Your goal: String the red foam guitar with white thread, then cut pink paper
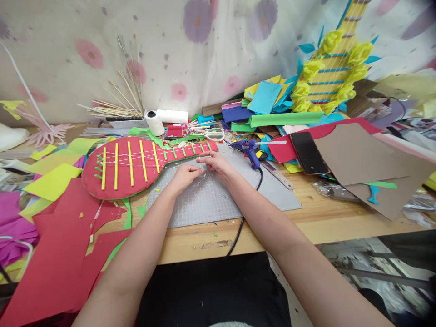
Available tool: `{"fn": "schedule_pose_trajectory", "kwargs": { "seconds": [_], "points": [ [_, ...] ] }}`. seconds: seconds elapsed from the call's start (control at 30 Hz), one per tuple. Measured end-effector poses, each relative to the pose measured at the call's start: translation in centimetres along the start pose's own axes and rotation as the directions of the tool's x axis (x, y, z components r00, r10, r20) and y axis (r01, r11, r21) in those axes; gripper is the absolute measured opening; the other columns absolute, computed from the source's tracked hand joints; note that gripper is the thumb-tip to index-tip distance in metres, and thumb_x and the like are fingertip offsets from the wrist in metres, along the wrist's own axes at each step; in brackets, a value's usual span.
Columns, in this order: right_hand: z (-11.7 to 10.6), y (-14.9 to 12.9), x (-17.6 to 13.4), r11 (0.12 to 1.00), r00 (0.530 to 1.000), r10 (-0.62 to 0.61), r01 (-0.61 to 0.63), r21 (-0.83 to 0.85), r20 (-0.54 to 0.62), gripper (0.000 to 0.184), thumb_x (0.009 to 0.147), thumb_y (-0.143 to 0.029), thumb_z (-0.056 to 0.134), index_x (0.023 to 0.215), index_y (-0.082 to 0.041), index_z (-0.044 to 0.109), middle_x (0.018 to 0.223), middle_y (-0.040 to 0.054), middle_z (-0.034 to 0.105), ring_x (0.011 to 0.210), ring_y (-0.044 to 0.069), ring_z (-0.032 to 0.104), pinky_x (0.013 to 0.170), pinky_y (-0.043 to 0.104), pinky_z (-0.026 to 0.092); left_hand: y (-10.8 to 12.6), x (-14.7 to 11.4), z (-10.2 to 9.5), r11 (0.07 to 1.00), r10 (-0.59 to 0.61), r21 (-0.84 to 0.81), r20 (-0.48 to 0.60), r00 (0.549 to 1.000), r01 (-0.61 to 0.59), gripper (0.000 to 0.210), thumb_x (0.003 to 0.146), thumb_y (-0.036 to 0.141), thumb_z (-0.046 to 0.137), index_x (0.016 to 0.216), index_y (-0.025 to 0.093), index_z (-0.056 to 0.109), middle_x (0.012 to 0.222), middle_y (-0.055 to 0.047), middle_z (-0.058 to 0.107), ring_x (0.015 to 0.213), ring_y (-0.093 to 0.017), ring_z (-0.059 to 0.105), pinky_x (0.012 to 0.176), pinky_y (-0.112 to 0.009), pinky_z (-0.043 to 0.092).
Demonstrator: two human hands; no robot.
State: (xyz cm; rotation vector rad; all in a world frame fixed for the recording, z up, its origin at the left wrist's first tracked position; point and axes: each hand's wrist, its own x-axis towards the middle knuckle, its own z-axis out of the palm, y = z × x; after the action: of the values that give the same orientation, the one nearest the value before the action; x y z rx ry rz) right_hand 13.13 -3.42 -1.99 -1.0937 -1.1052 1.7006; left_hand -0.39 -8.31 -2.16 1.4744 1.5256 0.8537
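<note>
Red paper covers the guitar [123, 165], lying left of the hands with its neck over the grey mat [225, 200]. Its yellow strips [131, 163] and green strips [184, 151] are on, and white threads [150, 156] cross it. The stringing looks unfinished: the left hand [186, 176] seems to pinch a loose thread [205, 174]; whether the right hand [216, 164] grips it too, I cannot tell. Beyond stand a glue gun [250, 152] and spool [155, 123].

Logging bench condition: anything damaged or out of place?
The tabletop has a rough, discoloured patch near its front edge, unlike the smoother wood around it. Also awkward: the glue gun's black cord trails under the right forearm.
</note>
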Motion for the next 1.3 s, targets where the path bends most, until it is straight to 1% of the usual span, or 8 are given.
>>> {"fn": "schedule_pose_trajectory", "kwargs": {
  "seconds": [0.2, 0.33, 0.43, 0.57, 0.67, 0.83, 1.03, 1.3],
  "points": [
    [-0.4, -0.3, -0.1, 1.0, 1.0, -0.007, 0.007, -0.026, 0.014, 0.042, 0.05, -0.026, 0.082, 0.078, -0.018, 0.052, 0.065, -0.0021, 0.063, 0.045, 0.003, 0.035, 0.043, 0.02, 0.02, 0.9, -0.6, -0.7, 0.978, -0.044, -0.193, 0.147, 0.988, 0.072, 0.03, 0.065, 0.044, 0.074, 0.063, 0.016, 0.065, 0.046, 0.007, 0.031, 0.042, -0.005, 0.021, 0.042, -0.022, 0.011],
    [-0.8, -0.9, -0.6, 0.996, 0.993, -0.026, 0.035, -0.078, 0.117, 0.049, 0.045, -0.028, 0.084, 0.073, -0.02, 0.043, 0.051, -0.0092, 0.05, 0.043, 0.003, 0.029, 0.043, 0.02, 0.016, 1.6, -0.6, -1.1, 0.793, -0.089, -0.571, 0.235, 0.968, 0.212, 0.026, 0.068, 0.037, 0.075, 0.076, 0.013, 0.066, 0.054, 0.007, 0.035, 0.04, -0.001, 0.021, 0.036, -0.016, 0.011],
    [-1.1, -1.2, -0.9, 0.985, 0.984, -0.035, 0.063, -0.159, 0.177, 0.052, 0.044, -0.027, 0.083, 0.067, -0.021, 0.037, 0.049, -0.0114, 0.041, 0.044, 0.003, 0.029, 0.044, 0.02, 0.016, 1.7, -0.3, -0.9, 0.616, -0.13, -0.754, 0.188, 0.974, 0.228, 0.019, 0.074, 0.027, 0.071, 0.084, 0.012, 0.067, 0.054, 0.008, 0.033, 0.038, 0.001, 0.022, 0.032, -0.011, 0.013],
    [-1.8, -1.5, -0.7, 0.943, 0.974, -0.029, 0.101, -0.317, 0.223, 0.04, 0.052, -0.021, 0.077, 0.07, -0.02, 0.041, 0.051, -0.011, 0.042, 0.045, 0.004, 0.03, 0.045, 0.02, 0.019, 1.9, 0.0, -1.3, 0.493, -0.172, -0.857, 0.074, 0.982, 0.151, 0.008, 0.078, 0.017, 0.066, 0.081, 0.009, 0.066, 0.051, 0.01, 0.028, 0.035, 0.001, 0.022, 0.029, -0.008, 0.016],
    [-2.8, -1.7, -0.2, 0.82, 0.98, -0.052, 0.152, -0.552, 0.193, 0.024, 0.058, -0.013, 0.07, 0.076, -0.018, 0.054, 0.053, -0.0078, 0.048, 0.049, 0.006, 0.039, 0.049, 0.022, 0.027, 2.4, -0.1, -2.6, 0.465, -0.18, -0.884, -0.054, 0.982, 0.037, 0.007, 0.08, 0.016, 0.065, 0.078, 0.009, 0.065, 0.049, 0.01, 0.028, 0.034, 0.001, 0.023, 0.028, -0.008, 0.016],
    [-4.6, -2.8, -0.2, 0.486, 0.984, -0.174, 0.108, -0.867, 0.025, 0.018, 0.063, -0.008, 0.065, 0.078, -0.017, 0.069, 0.066, -0.0001, 0.061, 0.061, 0.012, 0.052, 0.058, 0.025, 0.036, 3.9, -0.5, -6.1, 0.414, -0.18, -0.897, -0.246, 0.952, -0.154, 0.013, 0.087, 0.017, 0.058, 0.074, 0.014, 0.061, 0.046, 0.01, 0.027, 0.033, 0.001, 0.021, 0.028, -0.007, 0.015],
    [-6.0, -3.7, -1.0, 0.347, 0.977, -0.209, 0.034, -0.937, -0.042, 0.02, 0.066, -0.008, 0.063, 0.082, -0.017, 0.071, 0.073, 0.0022, 0.067, 0.064, 0.013, 0.058, 0.061, 0.024, 0.04, 3.9, -1.2, -12.3, 0.521, -0.231, -0.814, -0.423, 0.876, -0.256, 0.024, 0.095, 0.012, 0.04, 0.077, 0.012, 0.056, 0.044, 0.01, 0.026, 0.032, 0.001, 0.018, 0.03, -0.008, 0.016],
    [-6.5, -3.6, -2.8, 0.111, 0.988, -0.148, 0.063, -0.992, 0.046, 0.022, 0.068, -0.008, 0.06, 0.084, -0.018, 0.072, 0.081, 0.0034, 0.07, 0.071, 0.014, 0.06, 0.062, 0.024, 0.038, 3.2, -1.3, -17.4, 0.733, -0.226, -0.577, -0.705, 0.672, -0.36, 0.018, 0.091, 0.007, 0.045, 0.075, 0.011, 0.053, 0.043, 0.012, 0.023, 0.036, -0.002, 0.014, 0.034, -0.011, 0.015]
  ]
}}
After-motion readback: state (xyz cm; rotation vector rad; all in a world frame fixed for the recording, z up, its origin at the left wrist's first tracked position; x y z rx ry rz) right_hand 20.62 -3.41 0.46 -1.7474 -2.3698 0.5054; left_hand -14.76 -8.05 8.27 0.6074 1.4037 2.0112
